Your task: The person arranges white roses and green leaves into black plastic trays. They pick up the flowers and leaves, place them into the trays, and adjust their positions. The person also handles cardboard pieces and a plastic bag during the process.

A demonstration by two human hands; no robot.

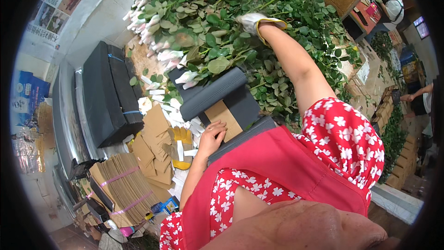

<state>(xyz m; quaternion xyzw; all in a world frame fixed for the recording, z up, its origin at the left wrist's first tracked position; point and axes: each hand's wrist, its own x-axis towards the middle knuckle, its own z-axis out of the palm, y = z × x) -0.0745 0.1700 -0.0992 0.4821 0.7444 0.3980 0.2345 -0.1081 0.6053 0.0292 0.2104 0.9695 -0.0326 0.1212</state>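
Note:
My bare left hand [212,139] lies on a brown cardboard piece [225,119], its fingers resting over the card's edge. The card sits on dark grey sheets [245,106], under a curled-over dark sheet [215,93]. White-wrapped flower heads [186,78] rest at the far edge of these sheets. My right hand [257,22], in a white glove with a yellow cuff, reaches far into a big heap of leafy rose stems [208,28]. Motion blur and leaves hide its fingers, so any grip is unclear. More wrapped flower heads [148,25] line the heap's left side.
A yellow-and-grey work glove [181,147] lies left of my left hand, near loose cardboard pieces [155,134]. Farther left are a block of black sheets [104,95], clear film rolls [71,111] and strapped cardboard [122,187]. Other people [395,7] are at the right.

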